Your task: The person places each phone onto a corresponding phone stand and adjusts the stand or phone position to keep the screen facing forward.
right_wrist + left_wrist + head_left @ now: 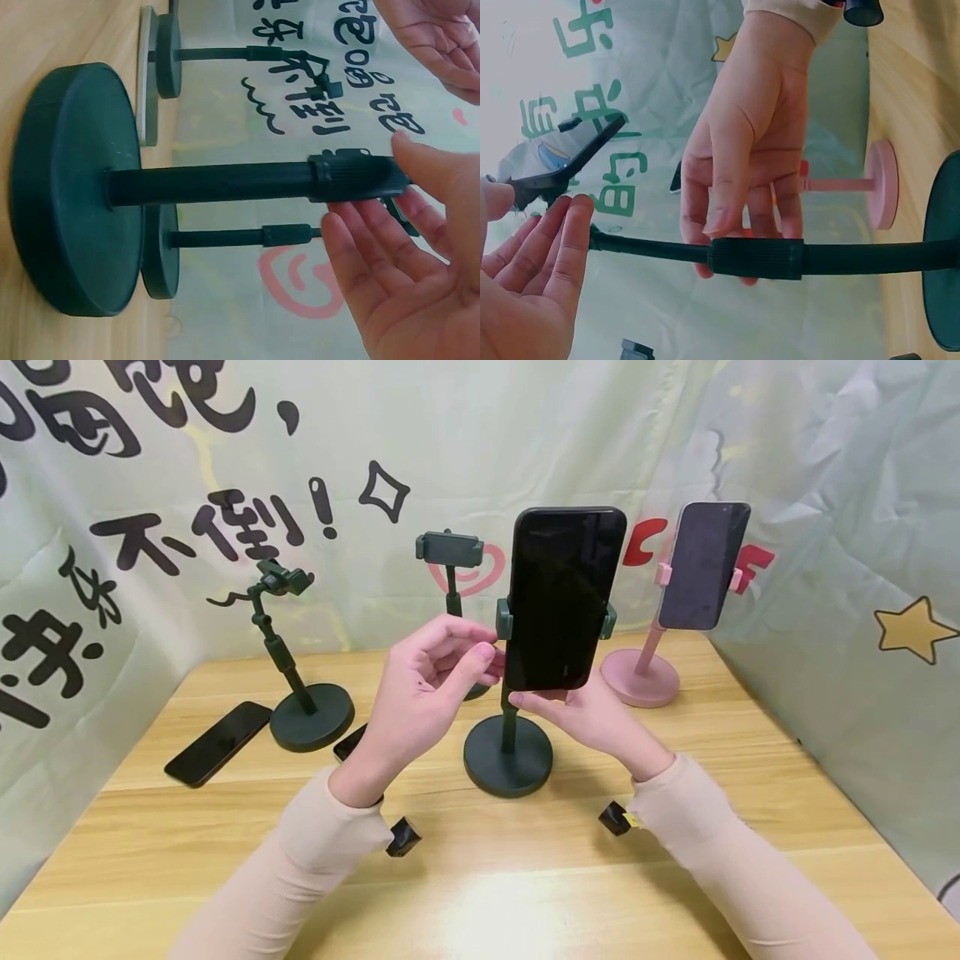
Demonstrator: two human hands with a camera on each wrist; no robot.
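Observation:
A black phone stands upright in the clamp of a dark green phone stand at the middle of the table. The right hand is below the phone. Its thumb and fingers lie on either side of the ribbed collar of the stem, holding it. My left hand is at the clamp's left side, fingertips right at the clamp arm, fingers loosely bent with the thumb apart from them. In the left wrist view, the left fingers reach under the tilted phone and clamp.
Behind stand two more green stands with vacant clamps, one left and one in the middle. A pink stand at the right holds another phone. One phone lies at the left; another is partly hidden by the left wrist.

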